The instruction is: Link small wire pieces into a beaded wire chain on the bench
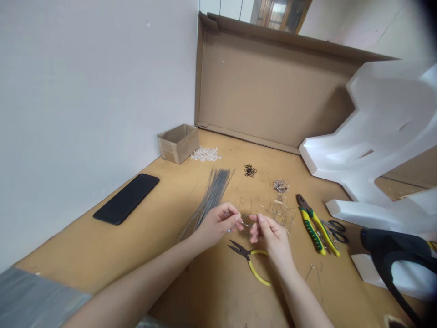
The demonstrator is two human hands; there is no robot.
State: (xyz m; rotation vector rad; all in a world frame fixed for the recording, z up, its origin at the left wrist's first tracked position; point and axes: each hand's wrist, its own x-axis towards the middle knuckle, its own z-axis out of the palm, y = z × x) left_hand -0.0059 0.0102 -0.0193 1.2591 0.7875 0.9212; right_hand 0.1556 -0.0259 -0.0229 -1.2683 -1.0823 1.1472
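Between my two hands a short curved piece of wire (247,224) spans the gap over the table. My left hand (221,218) pinches its left end between thumb and fingertips. At the other end, the thumb and finger of my right hand (269,232) close on the wire. Just below my hands lie yellow-handled needle-nose pliers (251,257), jaws pointing left, partly covered by my right hand and wrist. A bundle of straight grey wires (215,189) fans out behind my left hand. Bent wire pieces (282,212) lie beyond my right hand.
A small cardboard box (179,143) stands at the back left beside clear beads (206,154). Black rings (250,171) and a wire coil (280,186) lie further back. Green-yellow pliers (316,225) and scissors (337,230) sit right, near white foam (341,159). A black phone (127,198) lies left.
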